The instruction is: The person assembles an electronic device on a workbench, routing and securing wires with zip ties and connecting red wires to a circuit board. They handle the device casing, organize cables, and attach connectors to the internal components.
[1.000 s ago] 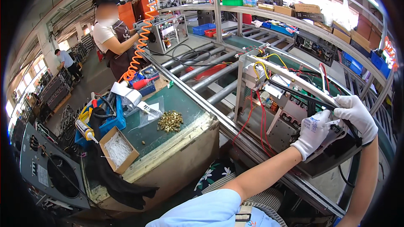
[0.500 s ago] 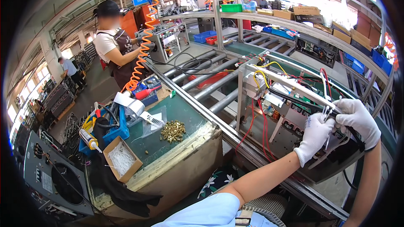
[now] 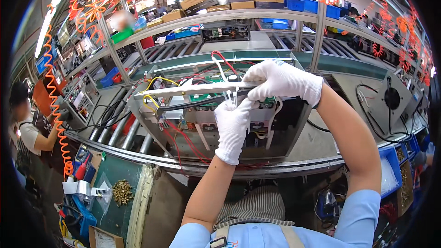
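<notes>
In front of me an open metal equipment case holds green circuit boards and wiring. A pale metal bar crosses its top, and a thick black cable bundle runs along just below it. My left hand, in a white glove, is closed around several thin white cable ties whose ends stick up. Also gloved, my right hand reaches over the bar from the right, fingertips pinched at the black bundle beside the left fingertips. The exact contact between the fingertips is hidden. Red wires hang from the case front.
Roller conveyor lies left of the case. On the green bench at lower left are a brass-coloured fastener pile, a blue bin and a carton of white ties. A grey fan panel stands right. One person works at far left.
My view has swung right, bringing the case to the middle. Both hands stay together at the bar and cable bundle; the right hand now reaches across the top with its wrist raised.
</notes>
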